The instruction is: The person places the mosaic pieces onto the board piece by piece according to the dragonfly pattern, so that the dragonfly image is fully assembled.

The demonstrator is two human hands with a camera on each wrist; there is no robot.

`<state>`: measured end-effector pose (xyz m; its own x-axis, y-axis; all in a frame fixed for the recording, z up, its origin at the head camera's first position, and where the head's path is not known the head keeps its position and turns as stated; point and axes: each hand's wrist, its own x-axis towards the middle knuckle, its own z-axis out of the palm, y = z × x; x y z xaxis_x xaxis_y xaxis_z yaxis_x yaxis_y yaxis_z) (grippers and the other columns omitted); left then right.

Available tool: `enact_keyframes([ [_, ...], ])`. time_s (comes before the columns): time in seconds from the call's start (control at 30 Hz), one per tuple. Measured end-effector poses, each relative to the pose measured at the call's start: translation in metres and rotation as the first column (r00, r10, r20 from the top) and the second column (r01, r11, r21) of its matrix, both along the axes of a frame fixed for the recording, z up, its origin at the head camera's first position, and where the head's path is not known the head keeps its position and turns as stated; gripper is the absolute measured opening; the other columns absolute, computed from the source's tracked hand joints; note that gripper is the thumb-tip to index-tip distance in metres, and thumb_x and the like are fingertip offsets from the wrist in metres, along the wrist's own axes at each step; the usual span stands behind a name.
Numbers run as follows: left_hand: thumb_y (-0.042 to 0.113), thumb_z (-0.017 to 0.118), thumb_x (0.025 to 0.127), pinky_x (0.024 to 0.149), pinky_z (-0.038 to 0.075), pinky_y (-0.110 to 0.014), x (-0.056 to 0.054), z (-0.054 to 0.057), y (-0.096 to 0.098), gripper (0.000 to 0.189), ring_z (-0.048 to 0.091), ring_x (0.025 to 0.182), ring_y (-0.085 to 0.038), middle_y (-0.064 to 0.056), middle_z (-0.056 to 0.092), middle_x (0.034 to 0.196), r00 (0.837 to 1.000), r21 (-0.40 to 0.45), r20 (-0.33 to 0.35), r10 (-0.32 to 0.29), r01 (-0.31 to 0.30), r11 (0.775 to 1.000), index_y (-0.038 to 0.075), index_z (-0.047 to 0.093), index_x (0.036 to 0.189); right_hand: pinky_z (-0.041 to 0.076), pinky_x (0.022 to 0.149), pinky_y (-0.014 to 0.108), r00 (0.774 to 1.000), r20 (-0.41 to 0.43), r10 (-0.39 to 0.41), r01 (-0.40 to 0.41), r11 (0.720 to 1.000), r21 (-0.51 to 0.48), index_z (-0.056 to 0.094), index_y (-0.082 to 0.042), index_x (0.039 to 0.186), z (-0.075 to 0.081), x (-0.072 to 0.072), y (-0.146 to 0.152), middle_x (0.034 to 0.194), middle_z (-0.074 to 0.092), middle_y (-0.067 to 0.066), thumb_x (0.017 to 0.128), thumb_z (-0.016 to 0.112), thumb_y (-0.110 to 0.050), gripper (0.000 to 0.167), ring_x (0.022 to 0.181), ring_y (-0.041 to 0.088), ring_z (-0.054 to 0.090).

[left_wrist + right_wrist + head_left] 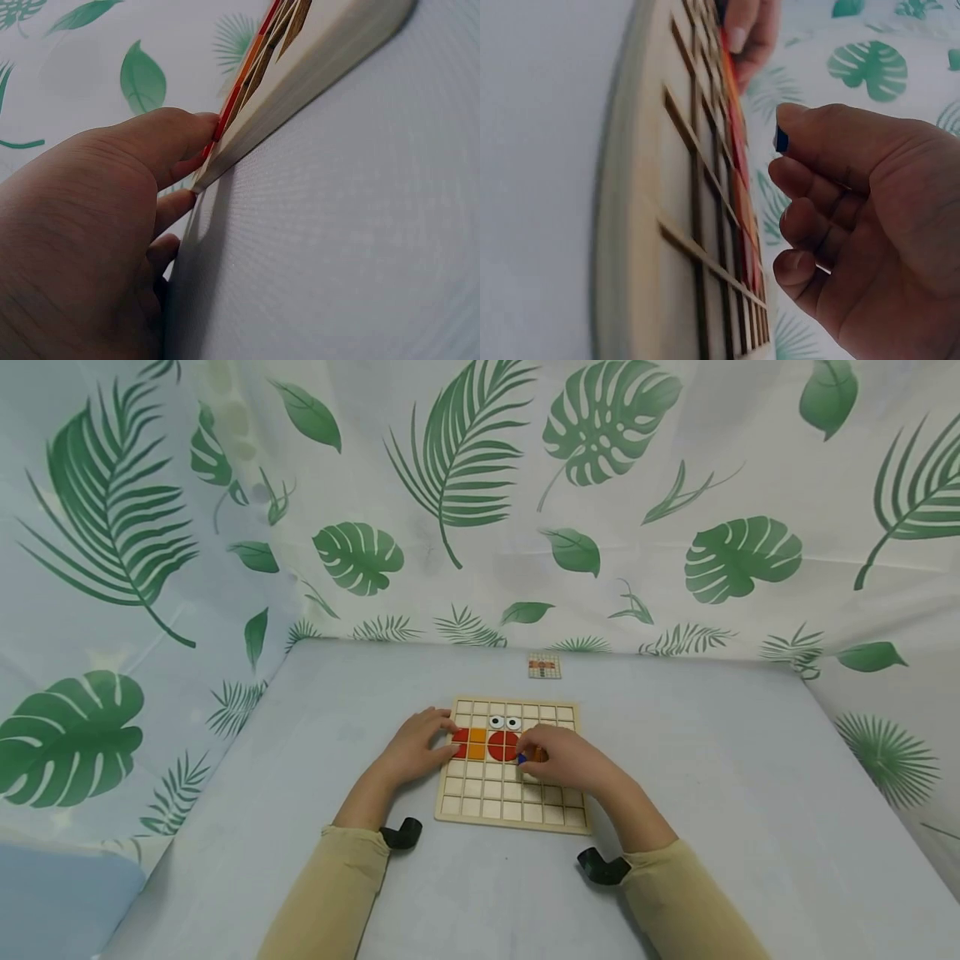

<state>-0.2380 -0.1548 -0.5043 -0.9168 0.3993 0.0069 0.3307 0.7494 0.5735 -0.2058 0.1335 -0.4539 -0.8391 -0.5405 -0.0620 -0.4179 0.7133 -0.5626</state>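
Observation:
A wooden grid board [513, 822] lies flat on the table, with colored tiles set in its squares. My left hand [411, 747] rests at the board's left edge, its thumb and index finger touching the red tiles [460, 749] there. Orange tiles [477, 743] sit beside those, then a red circle [504, 746] made of quarter tiles, below two round eye tiles [505, 723]. Over the right half of the board, my right hand [566, 758] pinches a small blue tile [781, 140] between thumb and index finger. That hand partly covers more orange and red tiles.
Behind the board lies a small pattern card [544, 667] showing a gridded figure. White cloth with green leaf prints [480, 468] hangs at the back and sides of the pale table [337, 693]. A black wrist mount [602, 866] sticks out by each sleeve.

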Motion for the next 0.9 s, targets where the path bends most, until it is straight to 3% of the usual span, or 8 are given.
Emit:
enact_keyframes([
  [0.27, 0.037, 0.062, 0.096, 0.127, 0.017, -0.049, 0.0, 0.002, 0.0, 0.032, 0.022, 0.152, -0.03, -0.005, 0.042, 0.155, 1.0, 0.004, 0.015, 0.001, -0.001, 1.0, 0.017, 0.06, 0.122, 0.051, 0.076, 0.029, 1.0, 0.006, -0.001, 0.001, 0.999, 0.034, 0.068, -0.016, 0.103, -0.012, 0.001, -0.015, 0.092, 0.063, -0.006, 0.089, 0.075, -0.024, 0.018, 0.083, 0.011, 0.055],
  [0.6, 0.038, 0.062, 0.096, 0.127, 0.017, -0.049, 0.0, 0.0, 0.0, 0.032, 0.023, 0.152, -0.03, -0.005, 0.041, 0.156, 1.0, -0.004, 0.007, 0.001, -0.001, 1.0, 0.019, 0.06, 0.122, 0.05, 0.077, 0.03, 0.999, -0.021, -0.04, 0.042, 0.996, 0.078, 0.07, -0.018, 0.105, -0.013, 0.007, -0.021, 0.093, 0.063, -0.008, 0.088, 0.075, -0.024, 0.019, 0.083, 0.012, 0.054],
  [0.9, 0.039, 0.061, 0.097, 0.127, 0.014, -0.048, 0.0, 0.001, 0.0, 0.033, 0.021, 0.153, -0.03, -0.005, 0.04, 0.156, 1.0, -0.001, 0.023, -0.001, 0.001, 1.0, 0.019, 0.06, 0.123, 0.053, 0.085, 0.031, 0.999, 0.002, -0.042, 0.042, 0.999, 0.028, 0.068, -0.018, 0.107, -0.018, 0.003, -0.016, 0.099, 0.065, -0.008, 0.091, 0.069, -0.019, 0.016, 0.088, 0.01, 0.057],
])
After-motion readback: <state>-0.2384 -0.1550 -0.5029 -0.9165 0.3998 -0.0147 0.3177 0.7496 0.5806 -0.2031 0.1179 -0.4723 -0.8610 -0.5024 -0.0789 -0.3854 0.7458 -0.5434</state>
